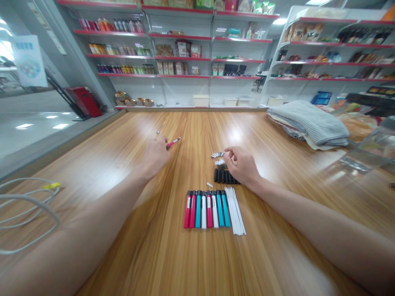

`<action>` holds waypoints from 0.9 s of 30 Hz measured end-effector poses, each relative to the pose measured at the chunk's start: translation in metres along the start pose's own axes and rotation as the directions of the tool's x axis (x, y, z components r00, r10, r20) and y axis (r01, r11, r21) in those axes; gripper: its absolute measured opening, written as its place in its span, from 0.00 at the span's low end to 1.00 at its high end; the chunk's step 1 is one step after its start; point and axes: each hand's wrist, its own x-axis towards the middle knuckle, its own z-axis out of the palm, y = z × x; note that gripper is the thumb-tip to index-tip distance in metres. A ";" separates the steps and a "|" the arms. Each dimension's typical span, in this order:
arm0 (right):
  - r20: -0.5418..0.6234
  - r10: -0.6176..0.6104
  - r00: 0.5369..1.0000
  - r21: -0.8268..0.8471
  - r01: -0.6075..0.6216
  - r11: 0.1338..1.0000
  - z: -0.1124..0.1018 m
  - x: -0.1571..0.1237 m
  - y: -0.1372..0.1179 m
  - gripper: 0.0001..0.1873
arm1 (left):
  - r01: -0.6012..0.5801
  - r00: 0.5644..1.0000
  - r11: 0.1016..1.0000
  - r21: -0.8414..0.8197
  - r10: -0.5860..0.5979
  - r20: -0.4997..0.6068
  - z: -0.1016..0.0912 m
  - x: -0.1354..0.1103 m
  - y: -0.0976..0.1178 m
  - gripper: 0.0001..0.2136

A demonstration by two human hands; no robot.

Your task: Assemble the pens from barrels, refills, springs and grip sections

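My left hand (154, 154), over the left-middle of the table, is closed around a pink pen (173, 143) whose pointed end sticks out to the right. My right hand (242, 164) has its fingers curled at the right end of a row of small silver pen tips (217, 155); anything pinched there is too small to make out. Below the tips lie small white parts (220, 162) and a row of black grips (219, 176), partly covered by my right hand. Closer to me are pink, teal and white pen barrels (203, 209) side by side, with thin white refills (236, 211) next to them.
One loose white piece (210, 185) lies above the barrels, and a small metal piece (157, 132) beyond my left hand. Folded cloths (308, 121) and a clear container (367, 152) stand at right. A white cable (27, 222) coils at left. Stocked shelves (182, 57) stand behind the table.
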 end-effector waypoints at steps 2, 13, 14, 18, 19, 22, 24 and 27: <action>0.003 0.004 1.000 0.000 -0.004 1.000 0.001 0.000 0.000 0.12 | 0.071 0.992 0.994 0.087 -0.080 0.100 -0.006 0.005 -0.018 0.19; 0.025 0.008 1.000 0.003 -0.008 1.000 0.004 0.001 0.002 0.12 | 0.123 0.887 0.962 0.243 -0.216 0.409 -0.002 0.017 -0.036 0.15; 0.027 0.010 1.000 0.001 -0.010 1.000 0.005 0.001 0.003 0.12 | 0.134 0.884 0.964 0.231 -0.221 0.411 0.000 0.017 -0.035 0.15; 0.024 0.016 1.000 -0.005 -0.016 1.000 0.005 0.001 0.004 0.11 | 0.174 0.905 0.968 0.181 -0.229 0.359 0.002 0.016 -0.034 0.18; 0.022 0.015 1.000 -0.006 -0.015 1.000 0.005 0.000 0.004 0.11 | 0.170 0.902 0.971 0.171 -0.223 0.369 0.000 0.016 -0.035 0.17; 0.017 0.013 1.000 -0.009 -0.013 1.000 0.006 0.000 0.005 0.10 | 0.153 0.839 0.981 0.121 -0.194 0.509 -0.007 0.019 -0.039 0.12; 0.019 0.010 1.000 -0.010 -0.010 1.000 0.006 0.000 0.005 0.10 | 0.155 0.790 0.985 0.073 -0.168 0.590 -0.011 0.020 -0.041 0.11; 0.021 0.010 1.000 -0.011 -0.010 1.000 0.007 0.001 0.006 0.10 | 0.168 0.810 0.984 0.052 -0.168 0.562 -0.010 0.021 -0.042 0.16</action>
